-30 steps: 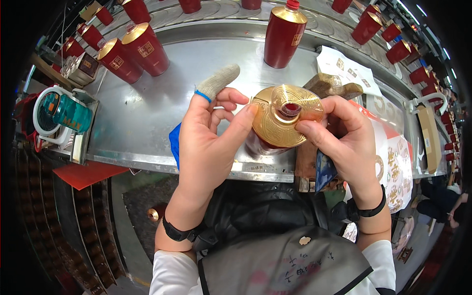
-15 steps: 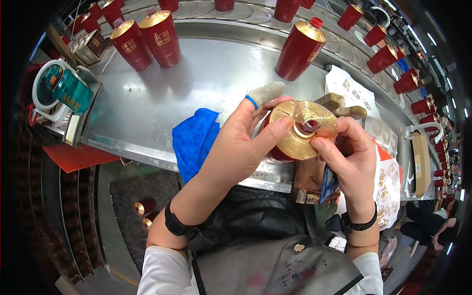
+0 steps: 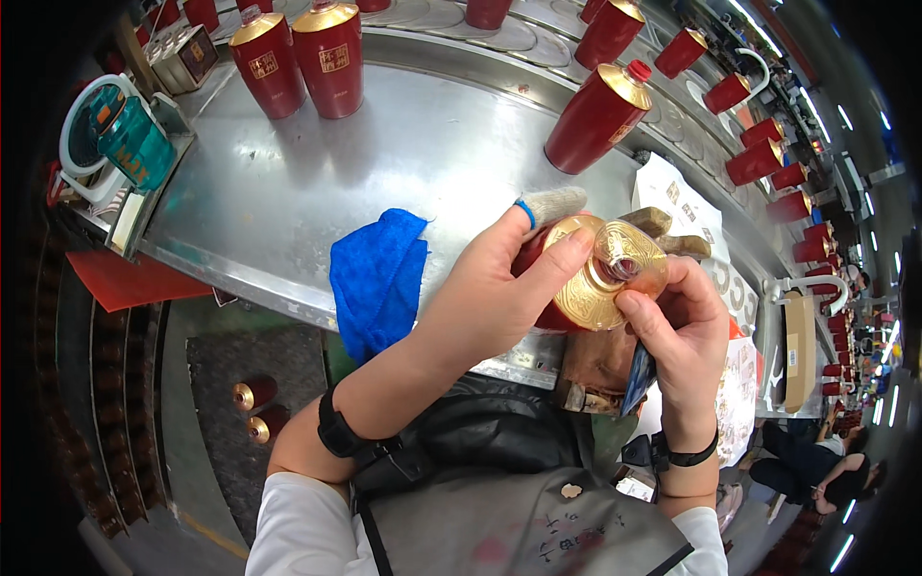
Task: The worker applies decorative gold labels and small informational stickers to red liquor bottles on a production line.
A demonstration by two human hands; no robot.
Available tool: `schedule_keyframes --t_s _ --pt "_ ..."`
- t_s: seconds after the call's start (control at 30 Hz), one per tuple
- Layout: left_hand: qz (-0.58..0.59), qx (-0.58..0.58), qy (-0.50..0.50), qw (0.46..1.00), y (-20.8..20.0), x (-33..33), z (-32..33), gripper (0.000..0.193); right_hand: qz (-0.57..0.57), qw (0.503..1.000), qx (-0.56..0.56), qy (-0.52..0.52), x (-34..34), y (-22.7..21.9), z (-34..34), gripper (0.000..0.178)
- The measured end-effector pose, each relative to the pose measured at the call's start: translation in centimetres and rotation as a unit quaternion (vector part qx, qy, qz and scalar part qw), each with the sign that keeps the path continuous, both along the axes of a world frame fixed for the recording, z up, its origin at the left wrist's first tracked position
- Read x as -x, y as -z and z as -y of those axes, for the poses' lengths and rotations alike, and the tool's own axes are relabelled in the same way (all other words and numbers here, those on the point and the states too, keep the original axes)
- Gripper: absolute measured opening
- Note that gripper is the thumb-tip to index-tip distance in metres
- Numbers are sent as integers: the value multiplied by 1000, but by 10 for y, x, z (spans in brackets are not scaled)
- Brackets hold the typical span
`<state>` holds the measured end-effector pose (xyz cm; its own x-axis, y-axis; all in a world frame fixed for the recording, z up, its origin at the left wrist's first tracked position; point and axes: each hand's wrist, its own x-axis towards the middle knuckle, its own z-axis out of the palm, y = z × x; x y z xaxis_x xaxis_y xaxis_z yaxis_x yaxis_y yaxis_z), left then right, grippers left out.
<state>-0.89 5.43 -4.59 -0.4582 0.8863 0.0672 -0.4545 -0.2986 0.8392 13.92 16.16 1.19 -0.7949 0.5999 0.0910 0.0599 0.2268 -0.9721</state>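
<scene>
My left hand (image 3: 514,278) is closed around a dark red bottle with a gold shoulder (image 3: 584,300), its thumb pressed on the gold. A grey fabric cover with a blue band (image 3: 555,204) sheathes one of its fingers. The bottle tilts with its uncapped mouth toward me. Around the neck lies a shiny, see-through disc of film with a gold pattern (image 3: 645,248). My right hand (image 3: 684,322) pinches the film's edge between thumb and fingers. Whether the film sticks to the shoulder on its far side, I cannot tell.
On the metal table (image 3: 240,192) lies a blue cloth (image 3: 379,283). Two red bottles (image 3: 328,72) stand at the back left, and a red-capped bottle (image 3: 597,120) farther right. Behind them runs a conveyor (image 3: 423,58). Printed sheets (image 3: 677,197) and a wooden block (image 3: 595,363) lie right.
The bottle and both hands sit slightly lower in the view, which has shifted. The film's right part now stands out farther past the gold shoulder, still pinched by my right hand.
</scene>
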Motion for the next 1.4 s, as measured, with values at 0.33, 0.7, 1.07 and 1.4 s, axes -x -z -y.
schedule_keyframes --t_s 0.33,0.7,1.07,1.4 --pt "-7 -15 20 1000 2 2 0 38 -13 1000 21 -6 -1 0 -1 21" --pt "60 -5 38 997 1 2 -3 38 -26 999 33 -8 -1 0 0 21" --pt "55 8 50 997 -5 6 -3 35 -21 999 26 8 0 0 0 22" --pt "-25 -60 29 997 2 -2 5 60 0 1000 -11 21 1 1 -1 13"
